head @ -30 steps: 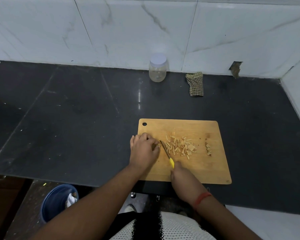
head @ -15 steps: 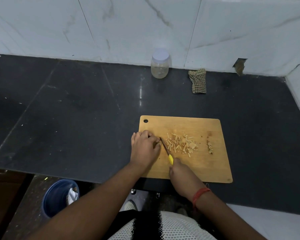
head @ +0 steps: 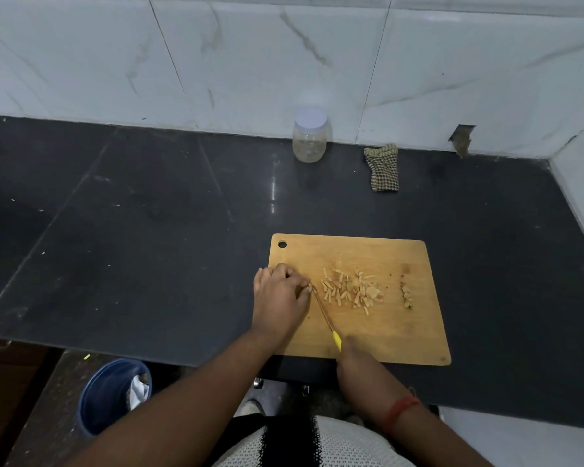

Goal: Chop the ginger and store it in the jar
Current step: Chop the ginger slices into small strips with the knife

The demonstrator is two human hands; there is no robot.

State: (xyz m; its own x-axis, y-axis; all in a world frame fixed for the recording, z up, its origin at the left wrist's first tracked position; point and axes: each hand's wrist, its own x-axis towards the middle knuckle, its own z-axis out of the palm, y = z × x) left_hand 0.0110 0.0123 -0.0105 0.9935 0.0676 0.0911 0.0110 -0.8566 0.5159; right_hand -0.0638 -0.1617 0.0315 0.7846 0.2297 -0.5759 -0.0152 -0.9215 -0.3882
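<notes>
**Knife down beside the fingertips, ginger half cut**

Here both hands work over the wooden chopping board (head: 385,335), which lies flat on the dark bench (head: 149,247). The left hand (head: 279,298) rests knuckles-up on the board's left part, fingers curled under and bunched at the tips, pinching something small against the wood; what it pinches is hidden under the fingers, so I cannot tell how much is left there. The right hand (head: 353,353) sits at the near edge of the board, wrapped around the yellow handle of a knife (head: 326,315). Its thin blade slants up and leftward from that hand, its tip just beside the left fingertips. Whether the edge touches the wood is hard to make out.

Just right of the blade lies the pile of chopped ginger (head: 349,291), short pale sticks scattered loosely. Further right, apart from the pile, is a small heap of scraps (head: 407,296), too small to identify.

Well beyond both hands, against the tiled wall, stands the jar (head: 310,136), upright with its white lid on. To its right lies a checked cloth (head: 383,168). Below the left forearm, on the floor, sits a blue bin (head: 108,396), partly cut off by the bench edge.
</notes>
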